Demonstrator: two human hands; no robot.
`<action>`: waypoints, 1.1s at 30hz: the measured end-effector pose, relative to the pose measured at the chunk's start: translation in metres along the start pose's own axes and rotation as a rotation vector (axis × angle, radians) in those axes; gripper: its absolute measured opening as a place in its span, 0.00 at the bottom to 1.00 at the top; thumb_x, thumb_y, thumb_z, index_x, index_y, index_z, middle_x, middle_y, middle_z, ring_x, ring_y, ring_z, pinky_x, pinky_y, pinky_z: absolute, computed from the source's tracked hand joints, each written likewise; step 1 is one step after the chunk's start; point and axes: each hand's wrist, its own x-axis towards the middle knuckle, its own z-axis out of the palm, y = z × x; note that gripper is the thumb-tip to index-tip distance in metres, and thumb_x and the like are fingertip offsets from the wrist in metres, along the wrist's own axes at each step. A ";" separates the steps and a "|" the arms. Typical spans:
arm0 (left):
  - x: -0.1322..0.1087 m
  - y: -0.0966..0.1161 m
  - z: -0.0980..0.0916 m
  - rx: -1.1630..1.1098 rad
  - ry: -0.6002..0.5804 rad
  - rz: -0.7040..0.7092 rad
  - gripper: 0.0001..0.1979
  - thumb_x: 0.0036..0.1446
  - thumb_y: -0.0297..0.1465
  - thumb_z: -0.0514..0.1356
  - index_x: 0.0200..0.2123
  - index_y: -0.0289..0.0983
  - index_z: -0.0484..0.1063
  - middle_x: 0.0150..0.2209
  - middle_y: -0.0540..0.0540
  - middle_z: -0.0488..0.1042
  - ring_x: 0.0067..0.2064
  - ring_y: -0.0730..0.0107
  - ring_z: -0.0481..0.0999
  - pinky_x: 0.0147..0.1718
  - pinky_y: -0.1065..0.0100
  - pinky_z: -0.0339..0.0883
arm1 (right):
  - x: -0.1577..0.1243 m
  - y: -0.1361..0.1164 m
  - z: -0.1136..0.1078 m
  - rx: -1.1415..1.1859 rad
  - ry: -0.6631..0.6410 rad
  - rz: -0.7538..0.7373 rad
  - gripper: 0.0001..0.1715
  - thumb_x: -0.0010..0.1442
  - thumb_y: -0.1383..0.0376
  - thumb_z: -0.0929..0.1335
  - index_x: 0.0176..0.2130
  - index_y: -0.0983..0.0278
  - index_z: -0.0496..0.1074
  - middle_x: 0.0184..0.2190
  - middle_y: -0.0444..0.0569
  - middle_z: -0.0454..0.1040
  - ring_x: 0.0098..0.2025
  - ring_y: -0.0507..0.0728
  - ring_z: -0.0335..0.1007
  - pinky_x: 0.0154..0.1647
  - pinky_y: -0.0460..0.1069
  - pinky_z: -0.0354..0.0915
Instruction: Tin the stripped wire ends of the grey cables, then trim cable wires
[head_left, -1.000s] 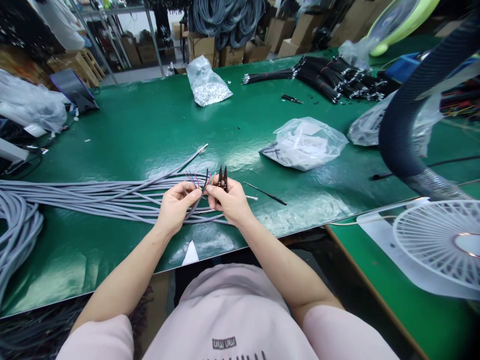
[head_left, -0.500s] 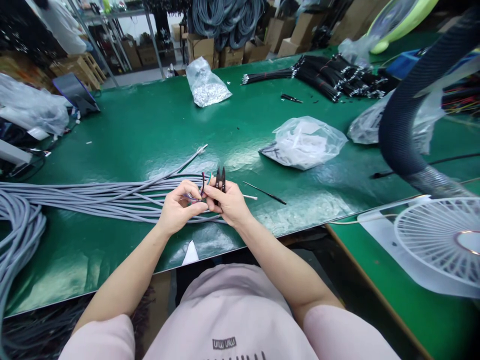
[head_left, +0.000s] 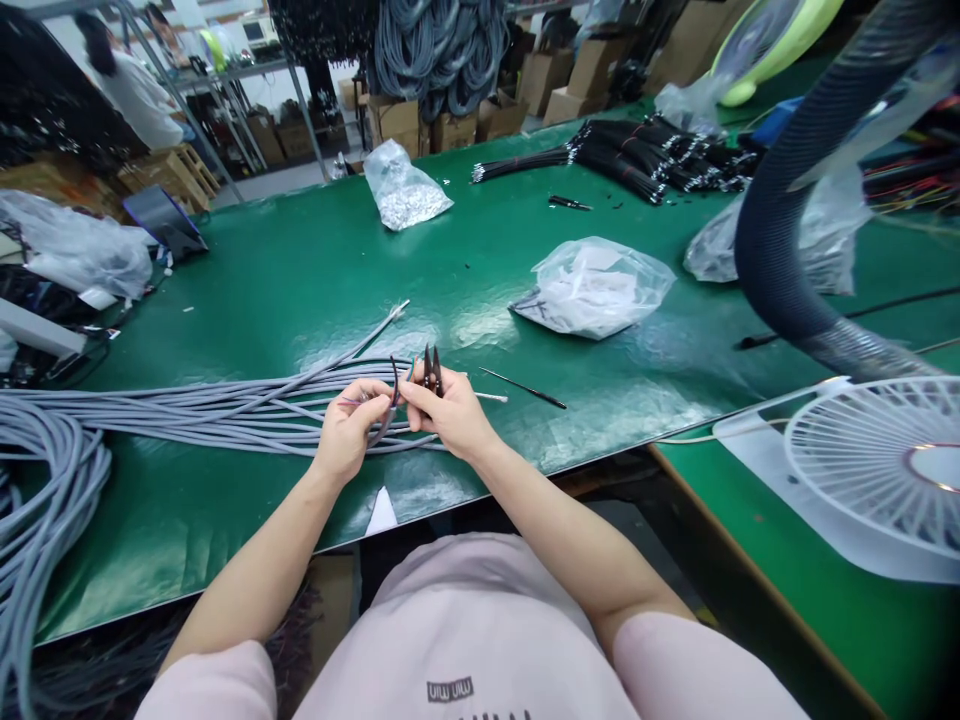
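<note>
My left hand (head_left: pixel 351 428) is closed on the stripped end of a grey cable, where thin coloured wires (head_left: pixel 394 375) stick up between finger and thumb. Close beside it, my right hand (head_left: pixel 450 408) keeps a pair of small dark snips (head_left: pixel 433 368) in its grip, blades pointing up and away from me. Its thumb and fingertip meet near a wire of the same cable end; whether they pinch it I cannot tell. Under and behind both hands runs a bundle of grey cables (head_left: pixel 225 400) along the table. A thin dark rod (head_left: pixel 525 388) lies to the right.
On the green table (head_left: pixel 285 270) lie a clear bag of white pieces (head_left: pixel 600 290), another bag of small parts (head_left: pixel 405 190) and a pile of black cables (head_left: pixel 630 155). A ribbed hose (head_left: pixel 780 220) and a white fan (head_left: pixel 877 465) stand at the right. A person (head_left: pixel 131 90) is far left.
My left hand has turned and shifted slightly left, and the dark wire has moved left with it. The snips remain in my right hand. The whole view has shifted a little.
</note>
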 end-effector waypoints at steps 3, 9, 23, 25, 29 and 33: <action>-0.001 0.001 -0.001 -0.027 -0.009 -0.004 0.10 0.46 0.36 0.66 0.29 0.36 0.73 0.27 0.50 0.72 0.26 0.76 0.67 0.28 0.72 0.61 | 0.001 0.001 0.000 0.017 -0.012 0.001 0.20 0.49 0.53 0.73 0.28 0.64 0.66 0.11 0.36 0.64 0.12 0.44 0.54 0.13 0.40 0.47; 0.000 -0.002 -0.005 -0.069 -0.123 0.145 0.08 0.45 0.33 0.68 0.26 0.36 0.73 0.30 0.49 0.68 0.34 0.72 0.69 0.31 0.73 0.63 | 0.002 0.004 0.000 0.036 -0.018 0.012 0.20 0.49 0.53 0.74 0.27 0.65 0.66 0.11 0.37 0.64 0.12 0.45 0.55 0.12 0.40 0.46; 0.009 0.013 -0.024 -0.203 -0.421 -0.307 0.19 0.48 0.41 0.65 0.17 0.31 0.73 0.25 0.43 0.72 0.27 0.68 0.72 0.28 0.67 0.68 | -0.011 0.000 0.004 -0.033 -0.215 -0.026 0.16 0.53 0.55 0.71 0.29 0.64 0.66 0.11 0.37 0.64 0.13 0.45 0.56 0.15 0.41 0.51; 0.011 0.015 -0.018 -0.125 -0.445 -0.309 0.19 0.42 0.38 0.69 0.14 0.31 0.68 0.20 0.46 0.70 0.24 0.72 0.69 0.26 0.70 0.65 | -0.014 -0.001 0.003 -0.066 -0.226 -0.054 0.15 0.54 0.56 0.70 0.29 0.64 0.65 0.11 0.36 0.64 0.13 0.45 0.56 0.15 0.41 0.52; 0.011 0.024 -0.015 0.017 -0.502 -0.269 0.20 0.36 0.36 0.73 0.19 0.32 0.64 0.20 0.52 0.67 0.24 0.76 0.69 0.25 0.74 0.62 | -0.017 -0.001 -0.001 -0.156 -0.185 -0.106 0.14 0.54 0.58 0.70 0.27 0.63 0.63 0.12 0.36 0.62 0.13 0.45 0.55 0.17 0.42 0.53; 0.004 0.024 -0.019 0.179 -0.631 -0.294 0.18 0.46 0.37 0.69 0.33 0.34 0.67 0.28 0.48 0.74 0.27 0.73 0.73 0.27 0.72 0.67 | -0.020 -0.003 -0.004 -0.208 -0.189 -0.137 0.14 0.55 0.58 0.69 0.27 0.64 0.64 0.14 0.37 0.64 0.15 0.46 0.58 0.18 0.43 0.54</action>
